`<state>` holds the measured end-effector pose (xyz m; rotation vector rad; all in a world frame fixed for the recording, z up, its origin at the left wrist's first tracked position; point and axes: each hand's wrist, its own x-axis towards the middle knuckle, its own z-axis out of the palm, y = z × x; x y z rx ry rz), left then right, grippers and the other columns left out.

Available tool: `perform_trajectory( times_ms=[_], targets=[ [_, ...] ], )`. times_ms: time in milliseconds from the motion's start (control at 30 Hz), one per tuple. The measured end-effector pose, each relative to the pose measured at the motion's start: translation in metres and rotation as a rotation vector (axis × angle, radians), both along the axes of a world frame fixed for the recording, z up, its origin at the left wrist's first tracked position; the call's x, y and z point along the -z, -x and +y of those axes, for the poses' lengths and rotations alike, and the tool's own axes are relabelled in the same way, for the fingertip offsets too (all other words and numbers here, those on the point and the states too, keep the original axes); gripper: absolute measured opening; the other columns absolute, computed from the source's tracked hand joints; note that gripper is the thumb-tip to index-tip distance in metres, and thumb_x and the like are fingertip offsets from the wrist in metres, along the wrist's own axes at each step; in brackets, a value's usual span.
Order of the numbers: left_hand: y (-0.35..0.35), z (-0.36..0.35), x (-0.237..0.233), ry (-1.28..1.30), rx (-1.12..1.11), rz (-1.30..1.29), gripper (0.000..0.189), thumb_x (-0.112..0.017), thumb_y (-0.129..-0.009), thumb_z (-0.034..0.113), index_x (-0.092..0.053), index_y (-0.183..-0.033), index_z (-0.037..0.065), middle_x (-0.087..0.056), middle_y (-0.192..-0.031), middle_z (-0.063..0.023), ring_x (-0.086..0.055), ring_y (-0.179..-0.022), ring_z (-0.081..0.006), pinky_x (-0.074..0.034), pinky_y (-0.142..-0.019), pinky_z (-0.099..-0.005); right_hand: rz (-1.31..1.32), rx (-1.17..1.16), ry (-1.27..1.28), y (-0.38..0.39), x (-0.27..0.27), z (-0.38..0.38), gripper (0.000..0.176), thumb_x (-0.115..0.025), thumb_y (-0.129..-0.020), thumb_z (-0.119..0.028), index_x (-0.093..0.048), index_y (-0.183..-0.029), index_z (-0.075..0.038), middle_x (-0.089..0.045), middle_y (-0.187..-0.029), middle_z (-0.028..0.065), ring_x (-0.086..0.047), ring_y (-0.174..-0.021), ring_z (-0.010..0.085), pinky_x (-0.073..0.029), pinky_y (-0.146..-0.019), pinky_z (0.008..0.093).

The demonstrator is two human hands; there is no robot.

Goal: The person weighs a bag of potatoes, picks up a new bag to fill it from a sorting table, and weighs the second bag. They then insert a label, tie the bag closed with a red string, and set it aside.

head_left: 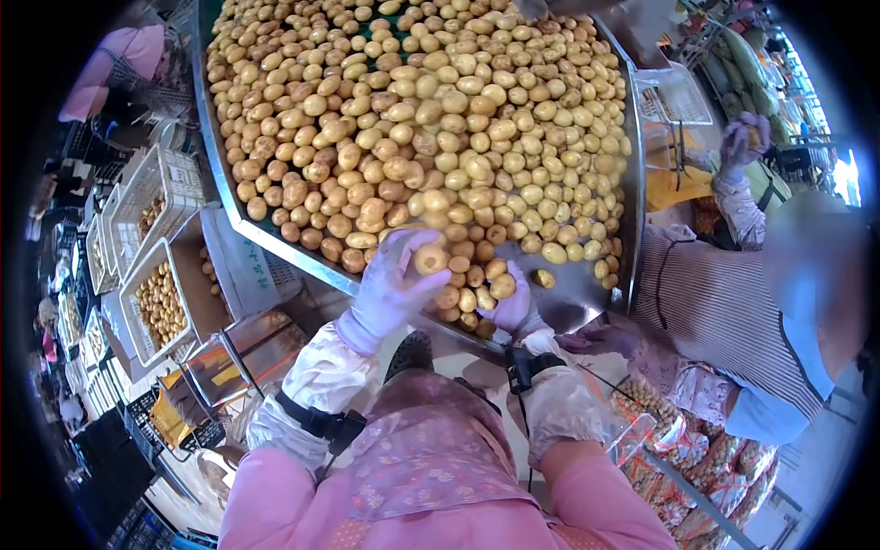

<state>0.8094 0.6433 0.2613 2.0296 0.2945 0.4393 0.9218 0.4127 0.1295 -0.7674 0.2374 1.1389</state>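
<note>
Round yellow-brown fruits [440, 119] cover a large metal-edged sorting table [302, 258]. My left hand [397, 275], in a pale purple glove, has its fingers curled round one brown fruit [430, 258] at the table's near edge. Just to the right, my right hand [516, 302], gloved the same way, lies against a small heap of fruits [477, 286]; its fingers are apart and it rests beside the heap's right side. A bare patch of metal [576, 302] shows right of that hand, with a single fruit [544, 279] on it.
At the right, a co-worker in a striped apron [724, 302] raises a gloved hand [744, 142]. Crates of fruit [158, 307] stand at the left. Net bags [706, 472] lie at the lower right. Another person in pink [124, 60] is at the upper left.
</note>
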Motion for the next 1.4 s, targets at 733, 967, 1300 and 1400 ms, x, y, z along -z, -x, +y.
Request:
perform_trajectory(
  times_ms=[733, 967, 1300, 1400],
  targets=[
    [0.215, 0.036, 0.039, -0.216, -0.623, 0.199, 0.050, -0.081, -0.077, 0.025, -0.059, -0.119, 0.007, -0.062, -0.108, -0.0145, -0.061, -0.099, -0.0330, -0.051, -0.085, -0.0397, 0.235, -0.101, 0.024, -0.007, 0.005, 0.004, 0.062, -0.045, -0.093, -0.059, -0.046, -0.143, -0.022, -0.044, -0.149, 0.0020, -0.042, -0.135, 0.0286, -0.037, -0.108, 0.0528],
    [0.222, 0.032, 0.034, -0.137, -0.671, 0.188, 0.048, -0.081, -0.077, 0.022, -0.060, -0.117, 0.005, -0.062, -0.108, -0.0144, -0.060, -0.100, -0.0330, -0.049, -0.087, -0.0395, 0.199, -0.083, 0.074, -0.007, 0.001, 0.006, 0.052, -0.037, -0.098, -0.049, -0.054, -0.134, -0.017, -0.053, -0.139, 0.0050, -0.048, -0.130, 0.0281, -0.040, -0.106, 0.0511],
    [0.383, 0.066, 0.072, -0.144, -1.121, 0.135, 0.047, -0.073, -0.088, 0.007, -0.051, -0.130, 0.004, -0.059, -0.113, -0.0081, -0.057, -0.091, -0.0140, -0.049, -0.079, -0.0264, -0.142, -0.092, 0.144, 0.002, 0.006, 0.003, 0.053, -0.039, -0.098, -0.048, -0.051, -0.135, -0.013, -0.047, -0.142, 0.0124, -0.051, -0.126, 0.0313, -0.040, -0.106, 0.0556],
    [0.451, 0.093, 0.027, -0.634, -1.152, 0.318, 0.046, -0.070, -0.087, 0.004, -0.053, -0.129, 0.006, -0.059, -0.118, -0.0111, -0.059, -0.094, -0.0184, -0.051, -0.080, -0.0320, -0.115, -0.120, 0.137, 0.004, 0.000, 0.002, 0.055, -0.042, -0.096, -0.052, -0.050, -0.137, -0.017, -0.048, -0.143, 0.0065, -0.048, -0.129, 0.0300, -0.040, -0.106, 0.0542]
  ],
)
